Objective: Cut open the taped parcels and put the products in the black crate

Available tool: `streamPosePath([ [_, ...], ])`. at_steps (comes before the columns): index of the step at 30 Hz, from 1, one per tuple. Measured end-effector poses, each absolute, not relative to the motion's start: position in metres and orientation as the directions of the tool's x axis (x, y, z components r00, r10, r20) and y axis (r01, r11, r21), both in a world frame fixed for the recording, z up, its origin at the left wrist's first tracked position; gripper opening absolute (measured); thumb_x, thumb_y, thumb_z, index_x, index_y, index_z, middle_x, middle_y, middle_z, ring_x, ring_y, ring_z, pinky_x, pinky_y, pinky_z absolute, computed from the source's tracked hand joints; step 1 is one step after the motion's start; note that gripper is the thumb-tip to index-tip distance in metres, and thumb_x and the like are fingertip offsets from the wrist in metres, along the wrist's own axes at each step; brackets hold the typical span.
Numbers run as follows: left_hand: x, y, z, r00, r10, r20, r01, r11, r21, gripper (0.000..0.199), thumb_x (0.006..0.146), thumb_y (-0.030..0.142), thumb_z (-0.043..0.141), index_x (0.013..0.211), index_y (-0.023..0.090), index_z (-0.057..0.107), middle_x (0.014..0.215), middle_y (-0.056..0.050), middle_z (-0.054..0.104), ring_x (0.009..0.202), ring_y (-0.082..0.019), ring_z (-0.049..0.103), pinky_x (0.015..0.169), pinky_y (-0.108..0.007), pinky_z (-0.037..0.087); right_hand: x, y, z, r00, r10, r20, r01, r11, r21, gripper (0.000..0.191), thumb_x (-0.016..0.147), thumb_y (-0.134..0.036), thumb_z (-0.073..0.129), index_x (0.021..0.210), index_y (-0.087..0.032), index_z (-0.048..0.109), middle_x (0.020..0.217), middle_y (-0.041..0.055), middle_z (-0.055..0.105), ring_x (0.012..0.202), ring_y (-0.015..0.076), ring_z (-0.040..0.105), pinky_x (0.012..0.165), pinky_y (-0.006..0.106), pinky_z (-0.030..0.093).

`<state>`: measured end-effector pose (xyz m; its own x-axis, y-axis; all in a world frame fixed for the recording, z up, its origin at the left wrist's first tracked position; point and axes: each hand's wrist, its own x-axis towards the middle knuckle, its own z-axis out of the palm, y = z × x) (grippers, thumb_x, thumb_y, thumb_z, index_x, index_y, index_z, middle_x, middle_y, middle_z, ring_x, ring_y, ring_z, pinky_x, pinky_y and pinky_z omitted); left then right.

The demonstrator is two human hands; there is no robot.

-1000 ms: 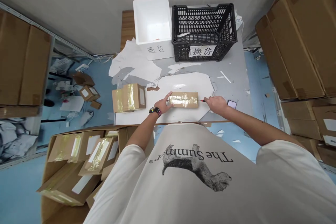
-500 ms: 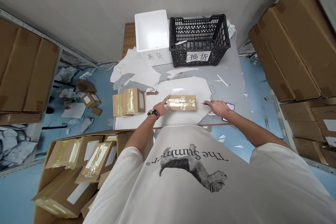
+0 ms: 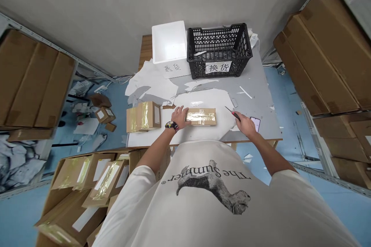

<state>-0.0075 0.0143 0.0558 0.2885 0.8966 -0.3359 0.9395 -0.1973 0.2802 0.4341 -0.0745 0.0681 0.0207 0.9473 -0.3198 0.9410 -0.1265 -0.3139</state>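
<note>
A small cardboard box with shiny tape along its top lies on white sheeting. My left hand, a watch on its wrist, rests at the box's left end with fingers stretched and spread, thumb by the near corner. To the right of the box, my right hand is closed round the red-and-black handle of a slim-bladed knife. The blade points up and left, apart from the box. Beside that hand lies a phone, partly covered by it.
Two taped cartons stand left on the table. At the back are a white foam box and a black plastic crate, both labelled. A large carton of parcels stands below left; shelves with boxes flank the right.
My right hand has drawn the knife away from the box's right end, and its blade now tilts away from me. The fingers of my left hand have spread upward at the left end.
</note>
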Motion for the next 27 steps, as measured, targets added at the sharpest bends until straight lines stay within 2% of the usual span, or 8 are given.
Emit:
streamPosePath([
  [2,0.012,0.020,0.056,0.335,0.896,-0.290,0.929,-0.262,0.262,0.094,0.091,0.057,0.083,0.174,0.025,0.055,0.191,-0.016,0.037,0.176,-0.048,0.029,0.142,-0.070,0.027,0.425,-0.075,0.057,0.095,0.949,-0.300,0.873,-0.224,-0.432,0.060,0.113,-0.037,0.052,0.172,-0.029,0.060,0.145,0.0132,0.082,0.120,0.0355,0.080,0.100,0.043,0.062],
  [5,0.041,0.027,0.053,0.440,0.853,-0.282,0.881,-0.349,0.318,0.084,0.098,0.056,0.077,0.175,0.030,0.055,0.187,-0.013,0.047,0.172,-0.044,0.039,0.145,-0.072,0.016,0.403,-0.074,0.043,0.116,0.955,-0.272,0.750,-0.264,-0.607,0.055,0.113,-0.047,0.053,0.164,-0.031,0.068,0.142,0.0101,0.084,0.124,0.0348,0.080,0.107,0.045,0.063],
  [8,0.059,0.030,0.046,0.468,0.840,-0.275,0.860,-0.361,0.360,0.076,0.104,0.059,0.070,0.174,0.034,0.056,0.175,-0.012,0.060,0.164,-0.041,0.051,0.145,-0.070,0.015,0.382,-0.073,0.034,0.109,0.964,-0.244,0.638,-0.256,-0.727,0.056,0.114,-0.055,0.049,0.159,-0.031,0.073,0.143,0.0092,0.084,0.127,0.0345,0.080,0.112,0.047,0.062],
  [11,0.064,0.032,0.041,0.451,0.854,-0.257,0.866,-0.349,0.359,0.072,0.105,0.061,0.070,0.171,0.035,0.061,0.167,-0.012,0.067,0.159,-0.039,0.056,0.144,-0.065,0.020,0.372,-0.076,0.029,0.119,0.963,-0.241,0.575,-0.265,-0.774,0.059,0.115,-0.056,0.044,0.158,-0.029,0.074,0.144,0.0100,0.084,0.130,0.0346,0.079,0.115,0.049,0.062],
  [14,0.064,0.033,0.038,0.448,0.863,-0.234,0.866,-0.354,0.353,0.065,0.107,0.059,0.067,0.167,0.034,0.065,0.163,-0.012,0.070,0.154,-0.038,0.059,0.140,-0.059,0.028,0.374,-0.083,0.031,0.078,0.967,-0.242,0.590,-0.240,-0.771,0.058,0.117,-0.051,0.040,0.160,-0.031,0.073,0.151,0.0082,0.081,0.136,0.0324,0.076,0.118,0.048,0.060],
  [17,0.065,0.031,0.038,0.450,0.867,-0.216,0.866,-0.364,0.342,0.061,0.111,0.056,0.061,0.167,0.031,0.066,0.161,-0.014,0.071,0.150,-0.038,0.061,0.136,-0.058,0.033,0.384,-0.092,0.040,0.028,0.965,-0.260,0.678,-0.209,-0.704,0.056,0.118,-0.042,0.039,0.163,-0.032,0.070,0.153,0.0079,0.079,0.137,0.0296,0.074,0.118,0.045,0.059],
  [23,0.064,0.031,0.041,0.510,0.820,-0.258,0.840,-0.412,0.353,0.069,0.109,0.057,0.065,0.173,0.032,0.059,0.168,-0.017,0.066,0.156,-0.043,0.057,0.139,-0.066,0.026,0.398,-0.106,0.061,-0.022,0.952,-0.304,0.829,-0.153,-0.539,0.056,0.118,-0.038,0.045,0.170,-0.030,0.065,0.138,0.0098,0.080,0.125,0.0290,0.075,0.100,0.036,0.059],
  [27,0.061,0.035,0.042,0.544,0.791,-0.280,0.817,-0.422,0.394,0.079,0.101,0.054,0.074,0.175,0.035,0.057,0.170,-0.012,0.064,0.161,-0.042,0.053,0.144,-0.066,0.018,0.392,-0.107,0.067,-0.017,0.947,-0.320,0.843,-0.159,-0.514,0.056,0.118,-0.036,0.046,0.170,-0.030,0.064,0.129,0.0091,0.079,0.117,0.0280,0.075,0.095,0.033,0.058],
])
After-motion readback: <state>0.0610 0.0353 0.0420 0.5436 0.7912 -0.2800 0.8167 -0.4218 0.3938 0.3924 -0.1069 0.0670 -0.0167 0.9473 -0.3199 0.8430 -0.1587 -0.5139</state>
